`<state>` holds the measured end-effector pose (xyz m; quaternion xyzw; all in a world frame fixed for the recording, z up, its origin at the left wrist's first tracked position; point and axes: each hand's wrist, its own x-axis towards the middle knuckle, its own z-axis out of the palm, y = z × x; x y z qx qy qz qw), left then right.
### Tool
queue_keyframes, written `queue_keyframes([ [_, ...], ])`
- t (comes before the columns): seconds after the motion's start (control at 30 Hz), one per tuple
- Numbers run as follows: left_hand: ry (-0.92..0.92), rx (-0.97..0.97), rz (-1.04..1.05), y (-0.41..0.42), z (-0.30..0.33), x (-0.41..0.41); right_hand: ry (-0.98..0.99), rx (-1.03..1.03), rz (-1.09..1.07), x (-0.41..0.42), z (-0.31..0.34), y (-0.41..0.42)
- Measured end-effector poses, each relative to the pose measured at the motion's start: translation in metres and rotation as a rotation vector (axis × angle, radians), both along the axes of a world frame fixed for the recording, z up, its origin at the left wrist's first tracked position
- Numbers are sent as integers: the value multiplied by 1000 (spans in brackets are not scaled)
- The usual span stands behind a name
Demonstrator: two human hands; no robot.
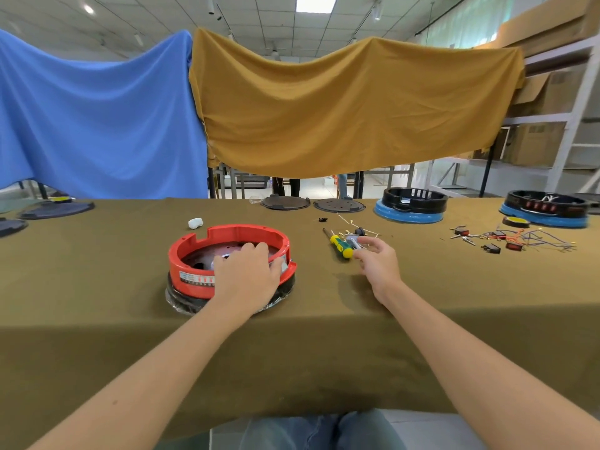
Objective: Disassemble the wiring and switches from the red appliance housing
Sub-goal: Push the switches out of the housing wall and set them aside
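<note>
Left hand [247, 271] clamped on housing [227, 254] rim; right hand [378, 259], 3 o'clock, fingers loose beside screwdriver [341, 245]. Risk: screwdriver rolls off, housing slides on bench [113, 287].

Bright, even light from ceiling panels [316, 3] (one blown out white). Soft shadows under the right hand [378, 263] on the table [97, 287]. Wide-angle bending at the edges; fingers slightly blurred.

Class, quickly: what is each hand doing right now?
Left hand: grips the round red plastic appliance housing at its rim.
Right hand: fingers loosely spread beside the green-and-yellow-handled screwdriver, holding nothing.
</note>
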<state>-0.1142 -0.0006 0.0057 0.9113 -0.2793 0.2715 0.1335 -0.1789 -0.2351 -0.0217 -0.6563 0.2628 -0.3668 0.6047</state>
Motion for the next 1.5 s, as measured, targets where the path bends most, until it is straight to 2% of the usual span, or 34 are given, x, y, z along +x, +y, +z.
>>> queue_keyframes([
  [0.13,-71,-85,-52,4,-5,3,-50,44,127,-8,2,5],
  [0.27,141,-115,-232,19,6,30,-123,124,196,-12,3,6],
  [0.4,278,-144,-275,20,14,43,-134,158,234,-12,3,4],
  [0.47,254,-171,-245,17,7,42,-111,105,248,-11,2,5],
  [0.63,5,-283,-255,14,-15,37,-119,97,359,-11,4,9],
  [0.77,58,-272,-295,13,-11,45,-212,161,504,-5,8,30],
  [1.0,314,-248,-507,21,6,67,-233,-128,407,8,26,71],
  [1.2,397,-293,-631,23,6,75,-221,-372,402,18,37,83],
  [1.3,338,-356,-621,22,0,73,-170,-464,418,25,38,87],
  [1.4,152,-377,-515,16,-13,68,-136,-562,415,28,40,87],
  [1.5,-18,-408,-457,12,-27,62,-127,-577,420,30,41,83],
])
